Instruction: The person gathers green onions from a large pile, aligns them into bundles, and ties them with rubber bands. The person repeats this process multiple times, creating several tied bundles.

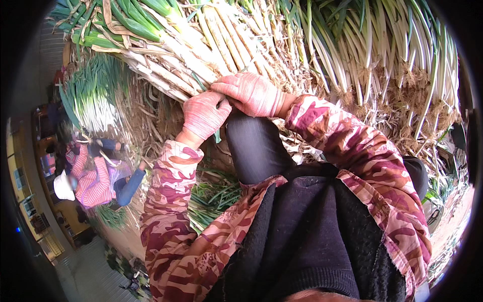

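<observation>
Both my hands wear pink knit gloves and meet at the near end of a bundle of long green onions (pixel 169 64), just above my knee. My left hand (pixel 206 113) is curled, its fingers closed at a green leaf strip (pixel 217 136) that hangs below it. Against it, my right hand (pixel 251 94) lies with bent fingers at the lower edge of the bundle; whether it pinches the strip is hidden. The bundle's green tops point to the upper left, with dry outer skins on the stalks.
More green onions with roots (pixel 377 64) lie in a thick row at the upper right. Another pile (pixel 94 98) stands at the left, near a seated person in a white hat (pixel 100 173). Loose green leaves (pixel 211 196) lie beside my leg.
</observation>
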`<action>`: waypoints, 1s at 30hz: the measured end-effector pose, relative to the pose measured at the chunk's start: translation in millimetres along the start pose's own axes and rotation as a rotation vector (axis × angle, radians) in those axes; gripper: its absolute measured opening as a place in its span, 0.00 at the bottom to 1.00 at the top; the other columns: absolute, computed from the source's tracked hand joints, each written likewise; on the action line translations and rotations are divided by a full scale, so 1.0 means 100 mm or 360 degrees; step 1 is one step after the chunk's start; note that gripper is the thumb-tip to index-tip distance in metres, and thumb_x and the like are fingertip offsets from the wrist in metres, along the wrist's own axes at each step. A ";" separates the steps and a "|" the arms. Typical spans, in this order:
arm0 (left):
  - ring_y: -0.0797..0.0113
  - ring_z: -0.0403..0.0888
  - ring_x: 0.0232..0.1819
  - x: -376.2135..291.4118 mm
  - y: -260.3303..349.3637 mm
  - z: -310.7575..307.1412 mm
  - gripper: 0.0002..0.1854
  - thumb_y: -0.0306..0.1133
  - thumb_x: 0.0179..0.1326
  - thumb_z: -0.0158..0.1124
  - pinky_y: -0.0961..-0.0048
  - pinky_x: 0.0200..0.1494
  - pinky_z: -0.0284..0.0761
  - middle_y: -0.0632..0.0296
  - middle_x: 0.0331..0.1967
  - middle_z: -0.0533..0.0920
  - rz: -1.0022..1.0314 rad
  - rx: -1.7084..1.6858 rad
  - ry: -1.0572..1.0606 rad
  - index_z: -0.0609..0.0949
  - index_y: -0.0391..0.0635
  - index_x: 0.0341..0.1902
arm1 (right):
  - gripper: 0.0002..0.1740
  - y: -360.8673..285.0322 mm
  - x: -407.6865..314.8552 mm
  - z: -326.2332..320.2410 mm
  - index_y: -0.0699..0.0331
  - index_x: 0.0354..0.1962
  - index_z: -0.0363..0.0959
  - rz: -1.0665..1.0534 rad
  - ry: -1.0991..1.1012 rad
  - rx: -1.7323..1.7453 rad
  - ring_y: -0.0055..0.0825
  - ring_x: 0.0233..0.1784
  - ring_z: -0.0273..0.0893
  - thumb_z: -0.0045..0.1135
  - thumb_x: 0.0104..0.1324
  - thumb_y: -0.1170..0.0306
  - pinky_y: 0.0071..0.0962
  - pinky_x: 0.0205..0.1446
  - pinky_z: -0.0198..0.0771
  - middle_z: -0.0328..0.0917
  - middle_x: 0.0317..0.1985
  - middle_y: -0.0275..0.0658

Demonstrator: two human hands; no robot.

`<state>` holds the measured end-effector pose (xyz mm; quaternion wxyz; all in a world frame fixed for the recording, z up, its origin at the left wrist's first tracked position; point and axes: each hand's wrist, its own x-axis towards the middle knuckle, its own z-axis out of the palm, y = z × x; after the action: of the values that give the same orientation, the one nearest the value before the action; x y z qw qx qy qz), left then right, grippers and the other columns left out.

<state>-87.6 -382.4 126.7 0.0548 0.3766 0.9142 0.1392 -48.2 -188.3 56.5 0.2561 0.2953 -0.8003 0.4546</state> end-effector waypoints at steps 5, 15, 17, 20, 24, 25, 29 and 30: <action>0.44 0.85 0.33 -0.28 0.06 -0.14 0.08 0.36 0.60 0.68 0.53 0.37 0.80 0.50 0.28 0.84 -0.0232 -0.0189 -0.0102 0.82 0.46 0.30 | 0.33 -0.02 0.03 -0.11 0.60 0.63 0.72 -0.0023 -0.0221 -0.0287 0.47 0.41 0.82 0.66 0.58 0.69 0.46 0.43 0.77 0.79 0.55 0.43; 0.56 0.86 0.38 -0.30 -0.09 -0.11 0.05 0.26 0.63 0.70 0.65 0.46 0.81 0.53 0.35 0.86 0.0077 -0.0318 0.0415 0.85 0.42 0.42 | 0.12 -0.33 0.24 0.02 0.61 0.41 0.79 0.0224 -0.0375 -0.0063 0.52 0.42 0.83 0.63 0.62 0.64 0.47 0.47 0.78 0.81 0.36 0.48; 0.61 0.86 0.38 -0.36 -0.07 -0.02 0.07 0.29 0.69 0.67 0.67 0.48 0.80 0.52 0.37 0.87 -0.0429 -0.0547 0.0073 0.85 0.42 0.47 | 0.16 -0.31 0.31 -0.07 0.65 0.41 0.80 0.0664 -0.0750 0.0082 0.55 0.44 0.85 0.63 0.61 0.61 0.47 0.49 0.79 0.85 0.36 0.53; 0.59 0.86 0.40 -0.33 -0.07 0.08 0.10 0.32 0.71 0.66 0.65 0.49 0.80 0.51 0.37 0.87 -0.0342 -0.0558 -0.0054 0.85 0.41 0.50 | 0.20 -0.15 0.34 -0.20 0.64 0.48 0.81 0.0564 -0.1113 -0.0064 0.55 0.41 0.86 0.60 0.62 0.62 0.47 0.48 0.81 0.87 0.41 0.54; 0.45 0.87 0.44 -0.15 0.01 -0.04 0.10 0.37 0.69 0.67 0.58 0.49 0.81 0.48 0.39 0.88 -0.0322 -0.0604 -0.0051 0.87 0.43 0.46 | 0.27 -0.05 0.35 -0.34 0.64 0.62 0.76 0.0973 -0.0897 0.0679 0.39 0.44 0.88 0.58 0.65 0.70 0.39 0.52 0.81 0.88 0.41 0.45; 0.46 0.87 0.43 -0.15 0.01 -0.05 0.10 0.36 0.69 0.68 0.58 0.48 0.81 0.48 0.39 0.88 -0.0276 -0.0648 -0.0053 0.87 0.42 0.45 | 0.26 -0.05 0.36 -0.36 0.65 0.62 0.76 0.0970 -0.0858 0.0759 0.36 0.47 0.87 0.57 0.66 0.70 0.37 0.54 0.80 0.88 0.43 0.45; 0.57 0.86 0.34 -0.25 -0.09 -0.09 0.09 0.35 0.69 0.69 0.62 0.43 0.80 0.51 0.30 0.86 -0.0220 -0.0759 -0.0082 0.87 0.41 0.40 | 0.25 0.15 0.26 -0.33 0.68 0.64 0.76 0.0825 -0.0786 0.1048 0.31 0.59 0.82 0.55 0.69 0.74 0.32 0.67 0.75 0.86 0.54 0.46; 0.62 0.83 0.33 -0.29 -0.13 -0.11 0.09 0.34 0.69 0.68 0.65 0.42 0.79 0.53 0.29 0.85 -0.0311 -0.0885 -0.0131 0.87 0.41 0.40 | 0.25 0.21 0.25 -0.34 0.68 0.64 0.76 0.0810 -0.0754 0.1013 0.31 0.60 0.82 0.54 0.70 0.74 0.32 0.68 0.75 0.86 0.54 0.46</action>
<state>-77.7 -414.2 133.5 0.2060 0.2627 0.8700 0.3629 -75.1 -156.2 76.6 -0.1565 0.2492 -0.7046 0.6457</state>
